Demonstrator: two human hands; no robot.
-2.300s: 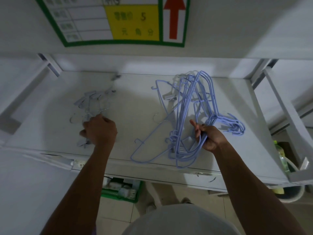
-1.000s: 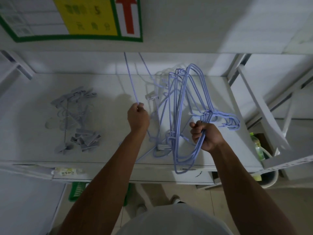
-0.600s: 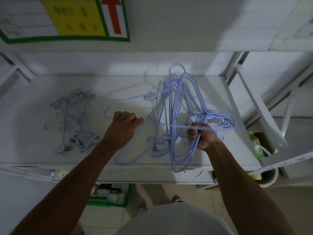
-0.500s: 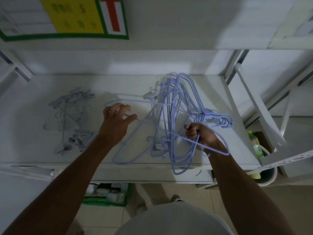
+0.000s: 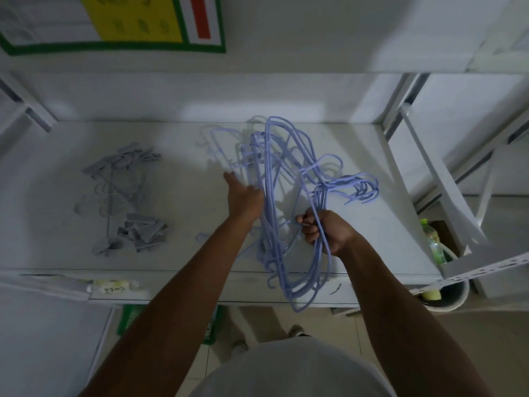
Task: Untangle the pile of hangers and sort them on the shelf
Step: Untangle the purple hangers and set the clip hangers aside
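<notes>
A tangled bundle of light-blue wire hangers (image 5: 286,173) stands partly lifted on the right half of the white shelf (image 5: 186,247), its lower loops hanging over the front edge. My right hand (image 5: 325,230) grips several of the hanger necks in a fist, their hooks fanning out to the right. My left hand (image 5: 243,193) lies against the bundle's left side with the thumb spread and the fingers reaching in among the wires, where their tips are hidden. A separate pile of grey clip hangers (image 5: 123,196) lies on the left half of the shelf.
The shelf's angled metal brace (image 5: 440,179) rises at the right. Below it stand a green bottle (image 5: 433,242) and a grey bucket (image 5: 452,296). A green crate (image 5: 211,325) sits on the floor under the shelf. A poster (image 5: 114,21) hangs on the back wall.
My left hand let go of the single blue hanger it had pulled out to the left and moved right, against the bundle. My right hand kept its grip on the bundle.
</notes>
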